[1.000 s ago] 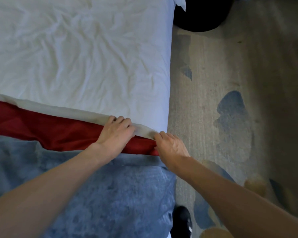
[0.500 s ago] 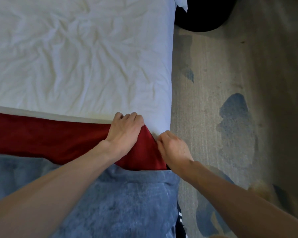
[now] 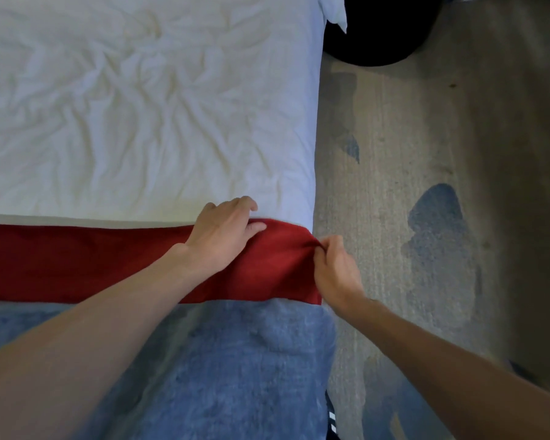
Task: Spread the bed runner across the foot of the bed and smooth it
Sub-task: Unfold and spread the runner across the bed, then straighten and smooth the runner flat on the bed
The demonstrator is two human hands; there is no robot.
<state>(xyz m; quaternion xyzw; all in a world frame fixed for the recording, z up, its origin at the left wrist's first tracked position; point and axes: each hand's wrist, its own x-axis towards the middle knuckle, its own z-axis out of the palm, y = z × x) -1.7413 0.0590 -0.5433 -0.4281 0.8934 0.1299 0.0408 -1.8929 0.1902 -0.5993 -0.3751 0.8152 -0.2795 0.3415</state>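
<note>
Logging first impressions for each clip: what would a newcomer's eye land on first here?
The red bed runner, a vivid band across the bed between the wrinkled white sheet and a blue fuzzy blanket. Next, the two bare hands at its right end: the left hand pressed flat on it, the right hand pinching its corner at the bed's edge, beside the patterned carpet.

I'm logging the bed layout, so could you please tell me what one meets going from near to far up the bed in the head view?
Blue fuzzy blanket → red bed runner → wrinkled white sheet.
</note>
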